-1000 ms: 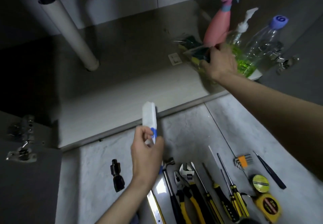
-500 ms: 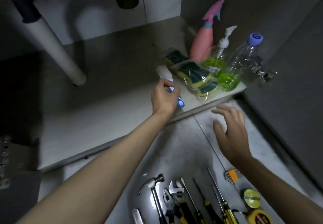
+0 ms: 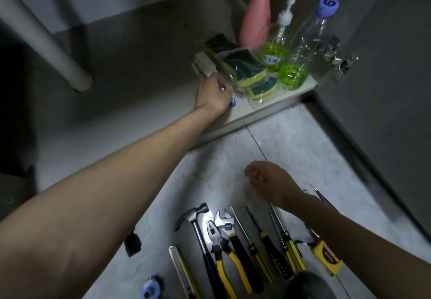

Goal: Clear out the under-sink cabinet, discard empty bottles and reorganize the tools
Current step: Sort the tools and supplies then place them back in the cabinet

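My left hand (image 3: 213, 93) reaches into the under-sink cabinet (image 3: 140, 70) and grips a white brush (image 3: 205, 64) by its blue-tipped handle, holding it on the cabinet floor beside a plastic pack of green-and-yellow sponges (image 3: 242, 70). Behind the sponges stand a pink spray bottle (image 3: 255, 19), a pump bottle (image 3: 272, 54) with green liquid and a clear bottle (image 3: 303, 49) with a purple cap. My right hand (image 3: 268, 179) hovers over the tiled floor with fingers loosely curled, holding nothing. Below it lie a hammer (image 3: 198, 224), pliers (image 3: 219, 247), a wrench (image 3: 226, 226) and several screwdrivers (image 3: 256, 240).
A white drain pipe (image 3: 42, 40) slants down into the cabinet at left. A door hinge (image 3: 338, 63) sticks out at right. On the floor also lie a utility knife (image 3: 182, 270), a yellow tape measure (image 3: 326, 254), tweezers (image 3: 321, 196) and a small black part (image 3: 133, 244).
My left hand carried the brush from over the floor into the cabinet and lowered it beside the sponges. My right hand left the sponge pack and drew back toward the tools, fingers curling.
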`<action>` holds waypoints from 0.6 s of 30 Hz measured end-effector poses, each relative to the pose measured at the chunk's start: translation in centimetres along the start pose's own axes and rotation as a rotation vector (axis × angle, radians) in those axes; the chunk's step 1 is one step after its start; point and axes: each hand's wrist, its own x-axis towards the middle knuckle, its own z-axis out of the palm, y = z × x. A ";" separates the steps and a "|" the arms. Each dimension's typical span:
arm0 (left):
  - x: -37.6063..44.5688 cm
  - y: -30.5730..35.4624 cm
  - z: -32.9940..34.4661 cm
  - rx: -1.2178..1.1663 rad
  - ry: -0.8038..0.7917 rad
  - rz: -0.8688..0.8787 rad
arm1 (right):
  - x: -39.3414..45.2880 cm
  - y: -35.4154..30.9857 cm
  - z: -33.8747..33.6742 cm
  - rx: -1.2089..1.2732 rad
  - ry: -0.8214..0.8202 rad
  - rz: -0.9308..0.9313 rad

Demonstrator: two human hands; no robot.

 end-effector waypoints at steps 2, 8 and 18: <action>-1.3 -0.6 -0.8 0.020 0.011 0.044 | -0.3 -0.2 0.6 -0.029 -0.024 -0.023; -9.9 -4.3 -3.2 -0.225 0.039 0.017 | -1.3 -2.0 2.3 -0.052 -0.120 0.012; -30.4 -15.4 -3.0 0.051 -0.258 -0.398 | -4.0 -5.0 7.3 -0.258 -0.328 -0.099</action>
